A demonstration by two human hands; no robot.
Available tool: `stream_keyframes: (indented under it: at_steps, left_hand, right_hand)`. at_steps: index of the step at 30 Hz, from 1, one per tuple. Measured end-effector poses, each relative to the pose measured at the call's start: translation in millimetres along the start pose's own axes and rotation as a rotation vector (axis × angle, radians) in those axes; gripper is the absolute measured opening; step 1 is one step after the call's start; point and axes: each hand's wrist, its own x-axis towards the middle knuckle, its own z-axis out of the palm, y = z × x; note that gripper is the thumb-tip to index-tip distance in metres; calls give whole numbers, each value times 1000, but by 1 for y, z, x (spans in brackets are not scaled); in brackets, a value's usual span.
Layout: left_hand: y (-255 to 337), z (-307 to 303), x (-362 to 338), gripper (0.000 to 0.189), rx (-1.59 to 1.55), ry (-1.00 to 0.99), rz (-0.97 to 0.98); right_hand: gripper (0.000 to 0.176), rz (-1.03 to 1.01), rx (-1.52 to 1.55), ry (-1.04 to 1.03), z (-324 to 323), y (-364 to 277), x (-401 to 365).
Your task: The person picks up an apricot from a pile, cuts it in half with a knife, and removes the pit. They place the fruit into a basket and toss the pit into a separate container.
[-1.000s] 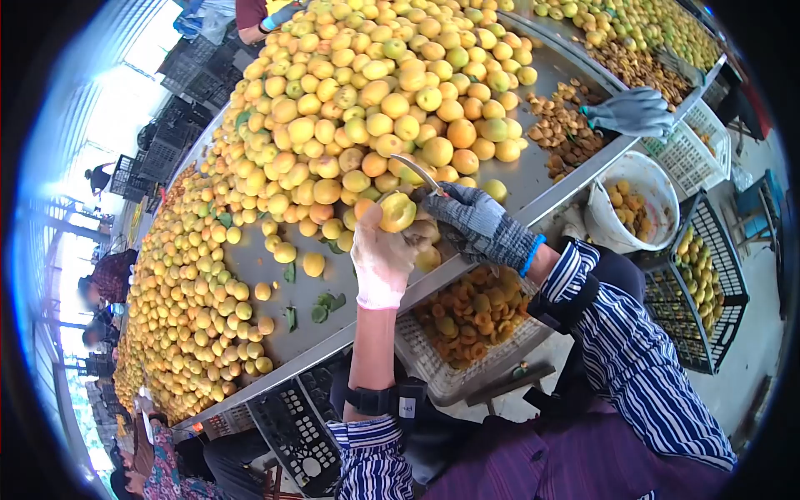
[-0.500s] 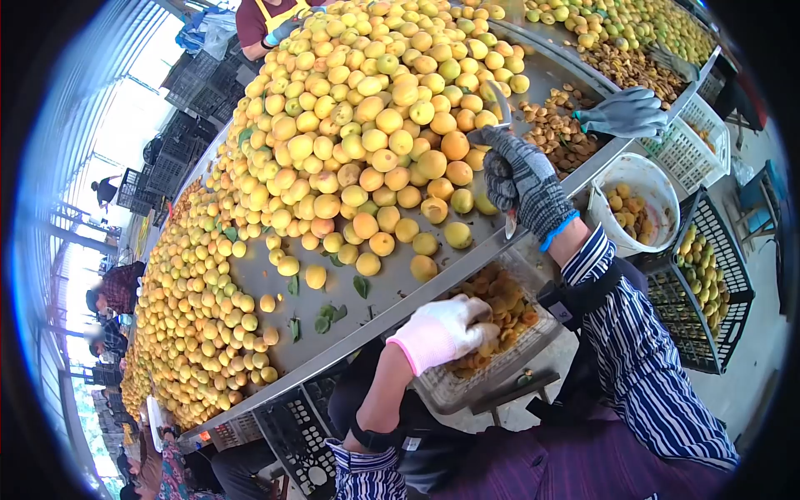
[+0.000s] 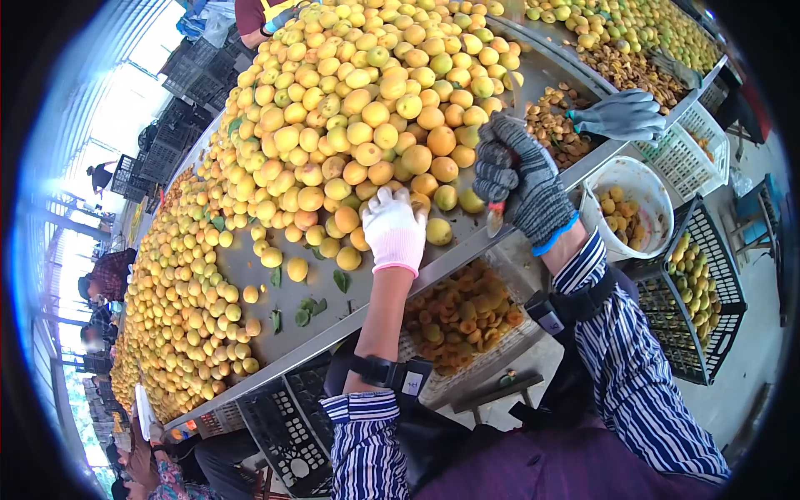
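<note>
My left hand point(image 3: 394, 233), in a white glove with a pink cuff, reaches onto the near edge of a big heap of apricots point(image 3: 333, 125). Its fingers are apart and touch the fruit; whether they grip one is hard to see. My right hand point(image 3: 527, 183), in a grey knit glove, is closed around a knife point(image 3: 495, 218) with some red on its handle, held above the table's edge. The blade is blurred. Below, a crate point(image 3: 500, 357) holds cut apricots point(image 3: 462, 317). Loose leaves point(image 3: 310, 311) lie on the metal table point(image 3: 329, 279).
Brown pits point(image 3: 554, 125) and a grey-blue glove point(image 3: 625, 115) lie at the table's right. A white bucket point(image 3: 593, 223) with fruit stands beside a black crate point(image 3: 723, 287) and a white basket point(image 3: 696, 158). Other people work along the table, one with a gloved hand point(image 3: 279, 21).
My left hand has moved from the crate of cut apricots up to the heap on the table. My right hand has shifted slightly left, still holding the knife. The view has shifted a little.
</note>
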Motion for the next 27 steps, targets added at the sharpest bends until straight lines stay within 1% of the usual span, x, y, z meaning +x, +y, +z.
stream_keyframes:
  at_steps: [1, 3, 5, 7, 8, 9, 11, 12, 13, 14, 15, 16, 17, 18, 19, 20, 21, 22, 23, 24, 25, 27]
  left_hand:
    - [2, 2, 1, 35, 85, -40, 7]
    - [6, -1, 3, 35, 86, -48, 3]
    - [8, -1, 4, 35, 78, -81, -45]
    - [10, 0, 1, 36, 60, -87, -34]
    - [11, 0, 0, 36, 85, -109, -43]
    - [12, 0, -1, 36, 111, -130, -54]
    - [9, -1, -3, 37, 108, -102, -41]
    - [7, -6, -4, 37, -56, -105, -75]
    - [5, -11, -4, 37, -221, -105, -108]
    - [2, -16, -6, 32, -411, -48, -146]
    - [2, -33, -7, 32, -409, -44, -148]
    - [3, -52, -6, 31, -633, -112, -225]
    - [0, -63, -7, 29, -857, -179, -301]
    - [-8, -63, -8, 25, -929, -141, -189]
    - [-15, -65, -9, 25, -926, -134, -190]
    - [-21, -68, -10, 23, -977, -113, -28]
    - [-23, -73, -11, 21, -1024, -93, 136]
    - [-20, -87, -12, 21, -1031, -194, 35]
    - [-22, -90, -13, 21, -1032, -193, 34]
    - [-25, -92, -15, 23, -1099, -196, -49]
    - [-27, -91, -16, 24, -1166, -199, -136]
    - [-32, -89, -19, 25, -1151, -173, -145]
  right_hand:
    - [16, -5, -5, -1, 2, 0, -2]
    - [22, -24, -79, 99, 6, -1, -4]
    - [22, -11, -110, 119, 8, -3, -7]
    - [21, 14, -301, 234, 12, -2, -9]
    - [20, -4, -380, 252, 13, 1, -9]
    - [20, -5, -378, 250, 14, 4, -9]
    - [20, 1, -578, 235, 17, 10, -9]
    - [22, 19, -646, 268, 22, 13, -11]
    - [22, 21, -648, 263, 23, 15, -10]
    - [21, 44, -740, 289, 24, 17, -8]
    - [22, 67, -830, 316, 25, 20, -7]
    - [23, 29, -905, 302, 25, 23, -7]
    - [23, 27, -906, 295, 24, 27, -7]
    - [23, 11, -950, 254, 23, 32, -6]
    - [23, -5, -994, 214, 22, 35, -4]
    - [23, 55, -1039, 205, 21, 36, -2]
    - [23, 54, -1042, 201, 15, 40, 1]
    - [24, 74, -1105, 152, 6, 46, 5]
    - [25, 96, -1167, 104, 0, 51, 7]
    - [26, 100, -1145, 61, 1, 54, 6]
    - [26, 105, -1148, 60, 3, 54, 5]
    - [28, 250, -1324, 107, 11, 55, 4]
